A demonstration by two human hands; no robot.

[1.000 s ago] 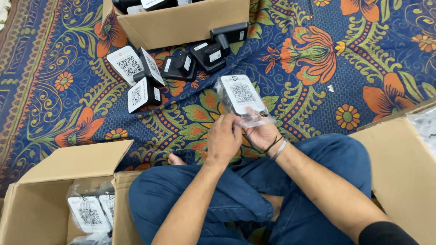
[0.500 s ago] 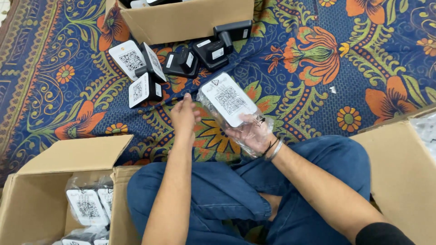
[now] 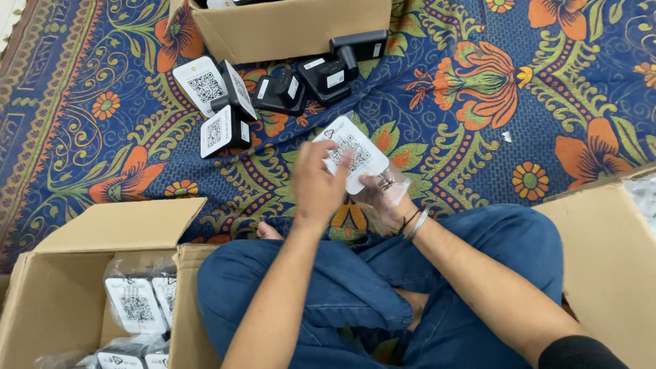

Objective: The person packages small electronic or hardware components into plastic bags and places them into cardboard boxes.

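I sit cross-legged on a patterned rug. My right hand [image 3: 383, 201] holds a small device with a white label card [image 3: 352, 158], partly wrapped in a clear plastic bag [image 3: 393, 188]. My left hand [image 3: 316, 181] rests its fingers on the card's face, in front of the device. The black body of the device is mostly hidden behind the card and my hands.
Several black devices with white cards [image 3: 222, 96] lie on the rug [image 3: 478, 102] ahead, below a cardboard box [image 3: 287, 27]. An open box [image 3: 82, 273] at lower left holds bagged devices [image 3: 137, 304]. Another box [image 3: 608, 260] stands at right.
My left hand reached out toward the loose devices, then came back onto the card. The bagged device tilted and lifted a little in my right hand.
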